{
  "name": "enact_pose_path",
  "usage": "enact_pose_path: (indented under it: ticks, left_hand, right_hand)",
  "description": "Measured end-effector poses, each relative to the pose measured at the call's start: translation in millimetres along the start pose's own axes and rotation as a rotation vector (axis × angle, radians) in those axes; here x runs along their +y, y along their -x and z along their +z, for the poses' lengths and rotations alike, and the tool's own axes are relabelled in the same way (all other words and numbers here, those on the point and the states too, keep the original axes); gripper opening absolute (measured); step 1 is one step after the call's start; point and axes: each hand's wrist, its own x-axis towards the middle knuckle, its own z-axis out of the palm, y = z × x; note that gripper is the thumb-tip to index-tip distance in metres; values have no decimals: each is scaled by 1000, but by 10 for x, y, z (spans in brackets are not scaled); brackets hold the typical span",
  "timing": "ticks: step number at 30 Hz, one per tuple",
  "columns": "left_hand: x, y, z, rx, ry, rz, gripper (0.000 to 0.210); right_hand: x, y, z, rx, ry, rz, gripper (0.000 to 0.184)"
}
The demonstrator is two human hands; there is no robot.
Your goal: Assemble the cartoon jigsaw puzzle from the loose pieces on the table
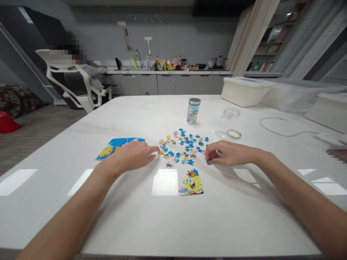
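Loose jigsaw puzzle pieces (187, 141), mostly blue with some yellow and pink, lie scattered mid-table. My left hand (135, 155) reaches to their left edge, index finger stretched out at a yellow piece and thumb apart. It partly covers a blue picture sheet (111, 148). At the right edge of the pieces, my right hand (223, 153) has its fingers curled together on a small blue puzzle piece (208, 163). Nearer to me lies a joined puzzle section (192, 183) showing a yellow cartoon face.
Behind the pieces stands a cartoon-printed can (193, 111) with a silver lid. To its right are a clear plastic jar (230, 117) and a ring-shaped lid (234, 134). A white cable (273, 131) and storage boxes (245, 92) occupy the right side. A person sits in a white-framed chair (88, 86).
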Motion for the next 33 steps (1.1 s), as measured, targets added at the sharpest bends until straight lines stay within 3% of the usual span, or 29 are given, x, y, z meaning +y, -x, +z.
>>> enact_pose_path:
  ticks: [19, 24, 30, 33]
  left_hand:
    - [14, 34, -36, 3, 90, -32, 35]
    - [30, 32, -52, -18, 20, -50, 38]
    - [100, 1, -10, 16, -21, -2, 43]
    - [123, -9, 12, 21, -14, 7, 43]
  right_hand:
    - [4, 13, 0, -23, 16, 0, 25]
    - [20, 34, -9, -33, 19, -13, 24]
    - [-27, -54, 63, 209, 130, -42, 11]
    - [-94, -134, 175, 253, 173, -76, 18]
